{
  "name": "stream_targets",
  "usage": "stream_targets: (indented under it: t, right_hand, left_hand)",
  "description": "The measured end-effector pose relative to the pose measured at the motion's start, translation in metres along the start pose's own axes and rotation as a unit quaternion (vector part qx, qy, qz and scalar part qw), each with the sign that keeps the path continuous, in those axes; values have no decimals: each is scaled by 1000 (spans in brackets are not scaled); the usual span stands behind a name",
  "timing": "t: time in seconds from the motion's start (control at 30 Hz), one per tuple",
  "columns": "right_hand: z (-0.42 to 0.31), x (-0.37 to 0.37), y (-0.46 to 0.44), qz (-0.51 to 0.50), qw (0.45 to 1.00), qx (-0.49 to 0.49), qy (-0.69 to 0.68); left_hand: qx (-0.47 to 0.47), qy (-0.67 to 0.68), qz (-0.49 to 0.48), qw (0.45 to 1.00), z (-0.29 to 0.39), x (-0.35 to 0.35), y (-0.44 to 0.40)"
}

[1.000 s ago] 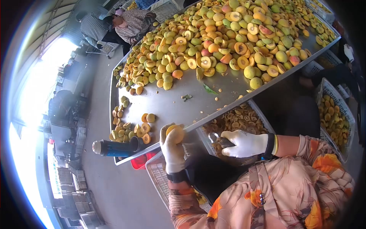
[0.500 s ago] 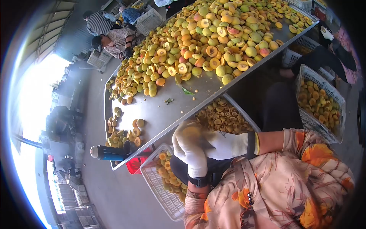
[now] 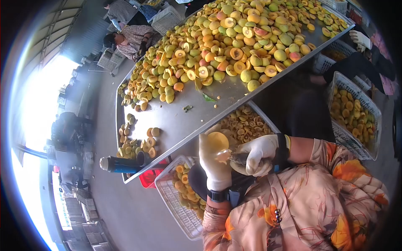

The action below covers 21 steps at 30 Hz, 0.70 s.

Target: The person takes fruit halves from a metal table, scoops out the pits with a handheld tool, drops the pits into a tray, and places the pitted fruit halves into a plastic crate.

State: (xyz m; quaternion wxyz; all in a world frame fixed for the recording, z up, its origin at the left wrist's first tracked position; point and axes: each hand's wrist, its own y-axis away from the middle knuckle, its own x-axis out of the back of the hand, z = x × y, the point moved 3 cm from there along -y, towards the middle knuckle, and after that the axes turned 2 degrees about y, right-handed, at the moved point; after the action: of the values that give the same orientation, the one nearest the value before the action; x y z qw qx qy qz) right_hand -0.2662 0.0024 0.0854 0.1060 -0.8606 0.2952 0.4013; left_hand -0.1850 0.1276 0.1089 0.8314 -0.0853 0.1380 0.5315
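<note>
My left hand (image 3: 214, 167), in a white glove with a black watch at the wrist, holds a yellow peach half (image 3: 217, 142) against its palm. My right hand (image 3: 258, 155), also gloved, is wrapped round a small hand tool (image 3: 224, 156) with a shiny metal tip. That tip points at the lower edge of the peach half; whether it touches the flesh I cannot tell. Just beyond both hands, partly under the table edge, a crate (image 3: 264, 112) holds brownish fruit pieces. A white crate (image 3: 161, 190) of peach halves stands left of my left hand.
A large heap of halved peaches (image 3: 234, 54) covers much of the metal table (image 3: 180, 129). Near its left corner lie a blue flask (image 3: 121, 165) and a few halves. A red container (image 3: 147, 180) sits below. Another filled crate (image 3: 356, 134) stands right. People work around the table.
My hands were overlapping, with the right laid across the left. Now the right has turned and drawn back, and the peach half and the tool tip show. The view has shifted slightly.
</note>
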Motion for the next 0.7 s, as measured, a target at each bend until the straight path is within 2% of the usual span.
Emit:
stream_targets:
  t: [0.03,0.07,0.1,0.13,0.17,0.2,0.23,0.27,0.3,0.37,0.43,0.53,0.63,0.7]
  right_hand:
    - [1,4,-2,-19,1000,4,6]
    - [0,12,-1,6,999,-15,45]
    - [1,22,1,88,991,-21,98]
    - [7,45,3,154,963,-32,219]
    - [-1,57,5,252,876,-113,396]
    - [20,97,8,304,710,-103,627]
    - [18,99,19,368,642,-195,644]
    - [24,114,23,395,610,-222,650]
    - [20,116,22,415,645,-210,607]
    - [22,127,12,426,640,-185,612]
    - [21,136,4,433,636,-183,612]
    - [27,150,4,432,642,-160,613]
    - [28,157,-1,428,653,-155,605]
    - [26,156,-6,427,666,-155,591]
  left_hand:
    - [-42,-73,17,996,-1,26,-5]
    - [-82,-147,39,985,-1,53,-10]
    - [-75,-200,61,975,6,87,-9]
    - [-66,-252,82,962,14,121,-7]
    - [13,-201,122,972,21,154,-5]
    - [-21,-351,134,926,29,184,-5]
    - [-48,-492,142,857,30,214,-6]
    - [-72,-620,144,768,32,238,-14]
    - [-41,-608,181,772,33,260,-27]
    - [-62,-629,182,753,35,303,-70]
    - [-56,-693,175,697,37,321,-121]
    - [-10,-798,146,585,26,351,-190]
    - [142,-843,104,508,12,379,-224]
    - [181,-846,92,493,8,389,-236]
